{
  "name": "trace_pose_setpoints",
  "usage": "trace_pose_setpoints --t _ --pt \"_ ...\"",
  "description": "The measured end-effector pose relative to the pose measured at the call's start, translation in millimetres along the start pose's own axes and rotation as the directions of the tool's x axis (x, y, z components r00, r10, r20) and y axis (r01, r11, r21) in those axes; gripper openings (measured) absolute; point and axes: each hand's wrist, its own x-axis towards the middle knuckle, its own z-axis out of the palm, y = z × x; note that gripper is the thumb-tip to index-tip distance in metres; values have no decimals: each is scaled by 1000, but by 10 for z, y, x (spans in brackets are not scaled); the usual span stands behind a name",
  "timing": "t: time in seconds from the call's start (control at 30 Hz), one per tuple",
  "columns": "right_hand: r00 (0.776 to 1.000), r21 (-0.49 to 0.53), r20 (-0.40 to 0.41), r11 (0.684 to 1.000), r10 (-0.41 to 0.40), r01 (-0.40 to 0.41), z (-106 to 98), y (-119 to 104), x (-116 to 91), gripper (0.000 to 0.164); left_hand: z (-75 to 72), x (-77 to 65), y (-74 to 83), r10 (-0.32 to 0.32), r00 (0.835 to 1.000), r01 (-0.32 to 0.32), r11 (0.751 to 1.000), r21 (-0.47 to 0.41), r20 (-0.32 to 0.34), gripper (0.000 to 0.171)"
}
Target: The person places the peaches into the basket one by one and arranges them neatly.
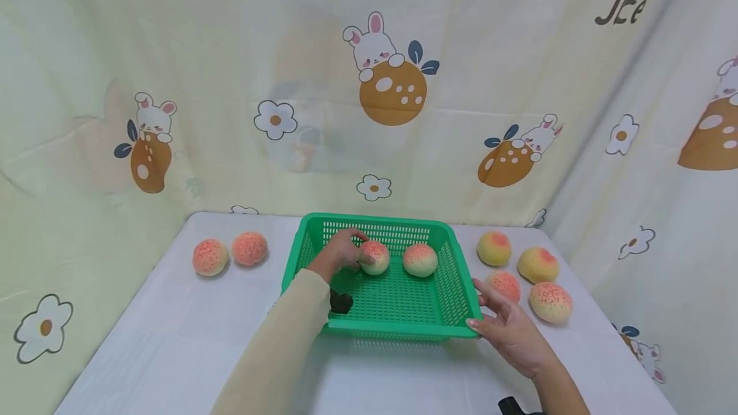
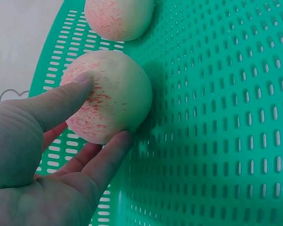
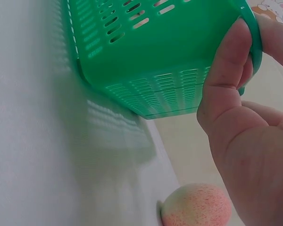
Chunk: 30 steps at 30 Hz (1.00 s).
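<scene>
**Inspector:** State grip condition and orientation, nearest item first.

**Handler:** My left sleeve (image 1: 277,344) crosses the near left corner of the green basket (image 1: 403,330) and hides it. My right grip (image 1: 510,332) pinches the rim at the near right corner between thumb and fingers. The basket's long axis runs left to right across the bench (image 1: 403,376). Inside, toward its far wall, my left grip (image 1: 341,252) is partly closed, thumb opposing fingers, on the held peach (image 1: 376,259). Its red flush faces up, pale side down; being nearly round, it shows no clear long axis.

**Inspector:** List surroundings and quantities.

**Handler:** Basket: one, containing two peaches. The loose peach (image 1: 420,261) sits right of the held one, not touching it. Right of the basket: four fruits, two speckled ones (image 1: 551,303) nearer, two yellow ones (image 1: 539,265) farther back. My right grip partly covers the inner speckled one. Left of the basket: two pink peaches (image 1: 210,257). Total: eight. Behind the bench hangs a printed curtain (image 1: 311,191).
</scene>
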Motion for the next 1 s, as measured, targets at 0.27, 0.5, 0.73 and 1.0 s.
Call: trace_pose_setpoints --t 0.27,0.5,0.73,1.0 --pt "1000 7 -15 1000 9 -9 22 8 6 88 -84 -91 -11 55 998 -53 997 -51 37 58" --pt "1000 11 -29 1000 9 -9 26 18 0 87 -230 -179 -72 98 992 -86 987 -137 81 61" --pt "1000 10 -29 1000 8 -8 31 21 0 87 -424 -299 -96 121 989 -95 960 -264 85 64" --pt "999 28 -43 999 19 -17 22 36 11 87 -630 -508 -133 169 983 -138 935 -325 68 55"
